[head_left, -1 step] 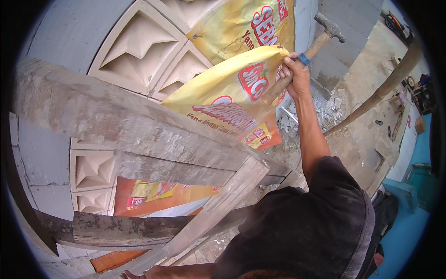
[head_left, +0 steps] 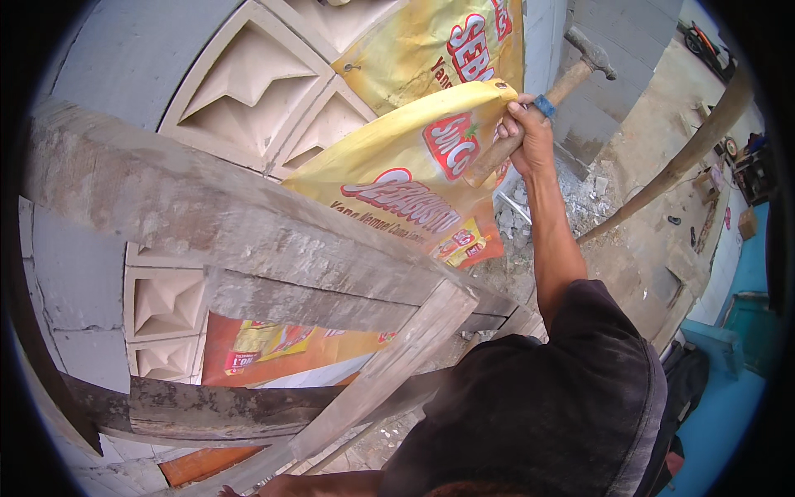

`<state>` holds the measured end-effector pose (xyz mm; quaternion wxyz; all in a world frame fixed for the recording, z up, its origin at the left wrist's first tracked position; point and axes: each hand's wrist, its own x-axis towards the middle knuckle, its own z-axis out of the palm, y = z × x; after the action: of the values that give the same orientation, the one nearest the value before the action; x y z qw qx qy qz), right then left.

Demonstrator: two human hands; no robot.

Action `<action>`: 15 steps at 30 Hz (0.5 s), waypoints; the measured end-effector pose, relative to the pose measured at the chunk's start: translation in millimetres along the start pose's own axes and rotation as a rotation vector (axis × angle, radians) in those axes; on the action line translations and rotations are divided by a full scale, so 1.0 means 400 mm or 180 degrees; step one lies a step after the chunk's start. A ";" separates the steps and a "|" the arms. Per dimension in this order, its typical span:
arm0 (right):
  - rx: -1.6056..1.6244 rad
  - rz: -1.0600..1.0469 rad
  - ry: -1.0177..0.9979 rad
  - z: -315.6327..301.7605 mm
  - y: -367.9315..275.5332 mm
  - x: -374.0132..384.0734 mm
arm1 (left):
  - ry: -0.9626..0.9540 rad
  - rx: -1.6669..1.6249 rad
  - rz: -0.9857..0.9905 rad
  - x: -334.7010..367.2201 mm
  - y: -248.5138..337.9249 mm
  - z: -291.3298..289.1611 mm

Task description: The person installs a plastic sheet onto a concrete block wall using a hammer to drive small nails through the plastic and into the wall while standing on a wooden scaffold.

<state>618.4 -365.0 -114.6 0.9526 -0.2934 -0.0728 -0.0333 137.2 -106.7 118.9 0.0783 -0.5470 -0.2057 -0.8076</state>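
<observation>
My right hand [head_left: 530, 137] is closed round the wooden handle of a hammer [head_left: 571, 79], whose metal head points up and away to the right. A blue band circles the handle just above my fingers. Close against the same hand is the top corner of a yellow and orange plastic banner [head_left: 397, 170], which sags down to the left behind a wooden beam [head_left: 207, 207]. Whether my fingers pinch that corner is not plain. At the bottom edge my left hand [head_left: 236, 491] is mostly cut off, beside a slanting wooden plank [head_left: 373, 377].
Patterned vent blocks [head_left: 248, 83] and grey block wall [head_left: 132, 58] stand behind the beam. Another yellow banner [head_left: 406, 58] hangs against the wall. A lower dark beam [head_left: 232, 406] crosses beneath. To the right, a slanting pole [head_left: 679, 170] stands over rubble [head_left: 571, 203].
</observation>
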 end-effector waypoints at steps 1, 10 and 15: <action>0.0247 0.0037 -0.0005 0.012 -0.005 0.004 | 0.0036 0.0010 -0.0012 -0.035 0.019 0.003; 0.0186 -0.0273 0.0067 0.062 0.004 0.049 | -0.5671 -0.0429 -0.0770 -0.159 0.118 0.136; 0.0017 -0.0337 0.0285 0.110 0.041 0.135 | -0.5809 -0.0321 -0.0890 -0.156 0.138 0.144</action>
<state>668.4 -327.7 -79.2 0.9526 -0.2849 -0.0455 -0.0965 229.8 -138.4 93.7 -0.2363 -0.9444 -0.2165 -0.0737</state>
